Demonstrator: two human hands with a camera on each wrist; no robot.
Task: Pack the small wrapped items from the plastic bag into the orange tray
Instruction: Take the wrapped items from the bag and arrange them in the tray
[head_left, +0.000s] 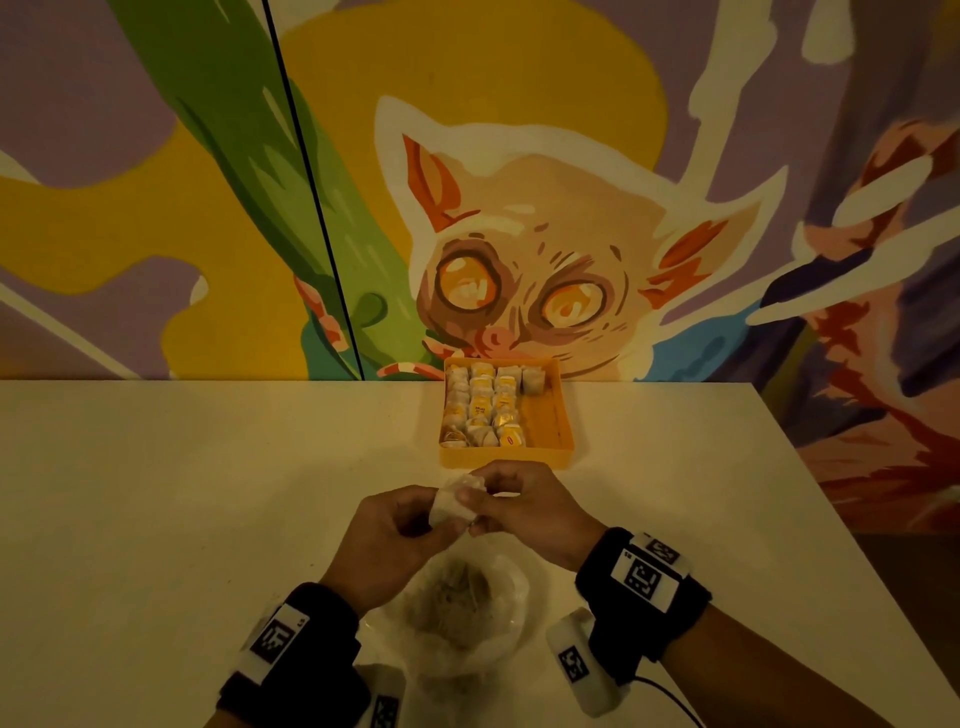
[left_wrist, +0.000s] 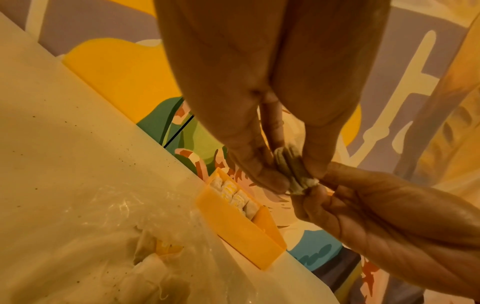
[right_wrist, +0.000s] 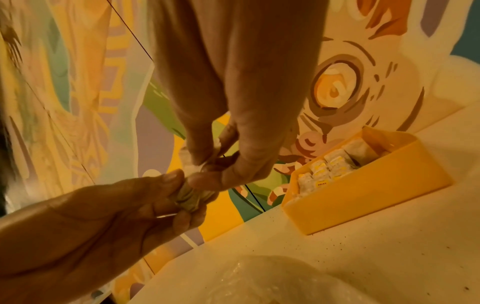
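Note:
Both hands hold one small wrapped item (head_left: 454, 503) above the table, between the bag and the tray. My left hand (head_left: 400, 530) pinches its lower part (left_wrist: 291, 170); my right hand (head_left: 511, 501) pinches its other end (right_wrist: 193, 197). The clear plastic bag (head_left: 460, 608) lies on the table just below my hands, with several wrapped items inside (left_wrist: 153, 267). The orange tray (head_left: 550, 410) stands at the table's far edge, its left and middle columns filled with several wrapped items (head_left: 483, 405). One item sits at the far end of the right column, whose remainder shows bare floor.
The white table (head_left: 182, 493) meets a painted mural wall (head_left: 519, 234) right behind the tray. The table's right edge (head_left: 841, 493) runs diagonally. A thin cable (head_left: 670, 696) trails from my right wrist band.

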